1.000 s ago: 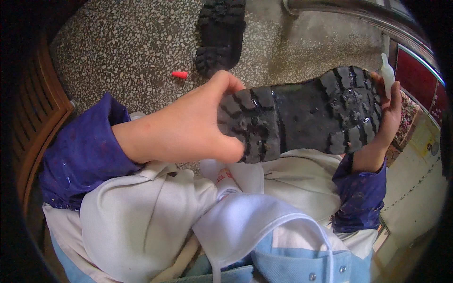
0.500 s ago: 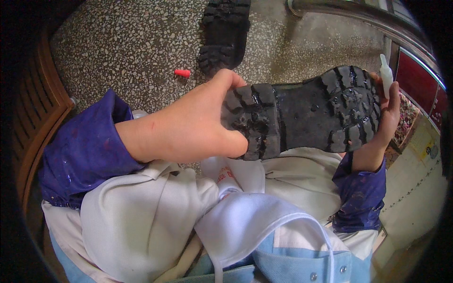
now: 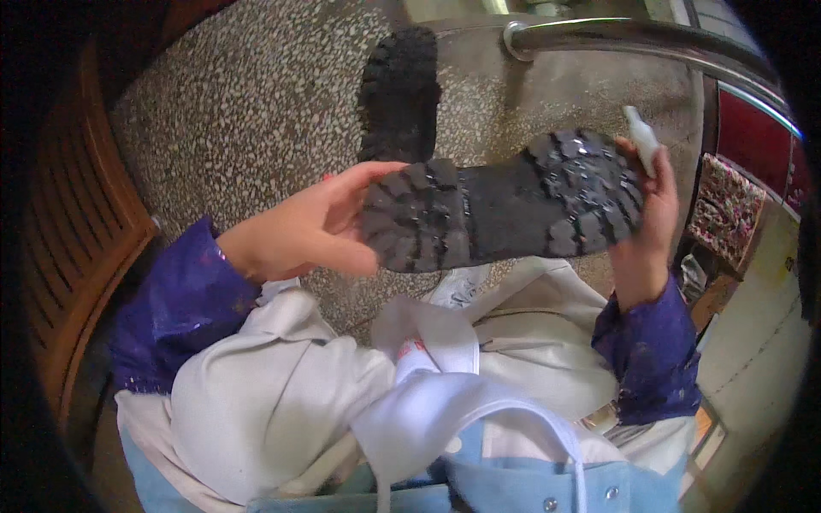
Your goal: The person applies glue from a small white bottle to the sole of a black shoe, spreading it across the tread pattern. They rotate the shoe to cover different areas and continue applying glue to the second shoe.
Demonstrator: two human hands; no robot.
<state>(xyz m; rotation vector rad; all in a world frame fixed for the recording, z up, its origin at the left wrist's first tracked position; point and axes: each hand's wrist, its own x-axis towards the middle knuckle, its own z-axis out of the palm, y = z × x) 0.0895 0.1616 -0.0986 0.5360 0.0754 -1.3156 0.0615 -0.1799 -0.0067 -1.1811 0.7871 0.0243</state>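
Observation:
Level across my lap, a black lugged shoe sole (image 3: 505, 209) is held tread up. Wet, shiny spots show on its tread. My left hand (image 3: 316, 227) grips the heel end, thumb on the near side and fingers at the far side. Around the toe end my right hand (image 3: 652, 205) is closed; most of its fingers are behind the sole. That same hand also keeps a small whitish squeeze bottle (image 3: 643, 141) with a narrow nozzle against its fingers, nozzle pointing up. A second black lugged sole (image 3: 400, 90) lies tread up on the floor ahead.
The speckled stone floor (image 3: 248, 111) spreads ahead. A slatted brown wooden piece (image 3: 81, 231) stands at left. A metal rail (image 3: 616, 36) crosses the upper right, above a patterned cloth (image 3: 727, 205) and a dark red panel (image 3: 753, 137). A white apron (image 3: 462, 402) covers my front.
The sole in my hands has shifted left and a little nearer level, and both hands moved with it. The small red cap on the floor is now nearly hidden behind my left hand.

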